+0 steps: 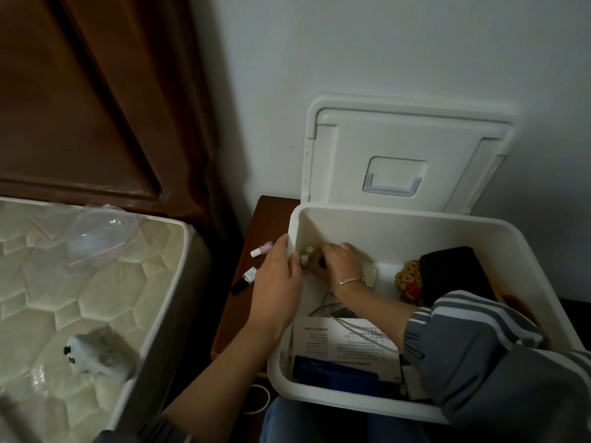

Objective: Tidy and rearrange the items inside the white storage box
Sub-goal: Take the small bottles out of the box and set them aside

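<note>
Box (351, 407), near wall: blue case (335, 375) lies flat against it. Papers (348, 340) sit just behind, with a cable (326, 306) looped over them toward the middle. At the right wall is a black pouch (454, 273), and a crochet piece (407, 279) touches its left side.

Right hand (342, 263) reaches across to the far-left corner, fingers curled over small bottles (307, 254) standing there. It's blurred, so I can't tell if it actually grips one. Left hand (278, 282) lies over the left wall with fingers bent inside the rim beside those bottles. Its fingertips are hidden, so the hold can't be told.

Outside on the nightstand (236, 314), just left of the box, a pink bottle (262, 250) and a clear bottle (248, 276) lie on their sides. Lid (406, 155) stands open behind the far edge, against the wall.

The step looks like grouping bottles upright in the far-left corner. To do it well:
- Stand each bottle cap up, tight to both walls.
- Use the left hand as a stop, since small round bottles will likely topple each other.
- Bring the two outside bottles in one at a time.
- Keep the sleeve off the cable and papers.
</note>
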A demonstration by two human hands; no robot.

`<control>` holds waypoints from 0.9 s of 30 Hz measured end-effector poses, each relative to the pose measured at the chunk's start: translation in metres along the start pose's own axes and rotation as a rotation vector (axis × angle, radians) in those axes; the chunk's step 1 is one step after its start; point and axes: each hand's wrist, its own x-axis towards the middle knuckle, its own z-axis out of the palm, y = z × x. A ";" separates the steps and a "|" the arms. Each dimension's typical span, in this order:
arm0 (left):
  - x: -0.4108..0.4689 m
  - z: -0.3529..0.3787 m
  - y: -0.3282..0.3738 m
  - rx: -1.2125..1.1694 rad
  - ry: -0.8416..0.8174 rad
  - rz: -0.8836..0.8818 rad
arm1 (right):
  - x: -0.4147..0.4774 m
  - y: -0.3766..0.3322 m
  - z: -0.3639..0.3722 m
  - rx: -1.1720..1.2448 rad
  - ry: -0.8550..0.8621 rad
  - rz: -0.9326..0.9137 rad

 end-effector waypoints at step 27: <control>0.001 0.002 -0.002 -0.018 0.023 0.032 | -0.002 0.013 0.015 -0.144 -0.025 -0.065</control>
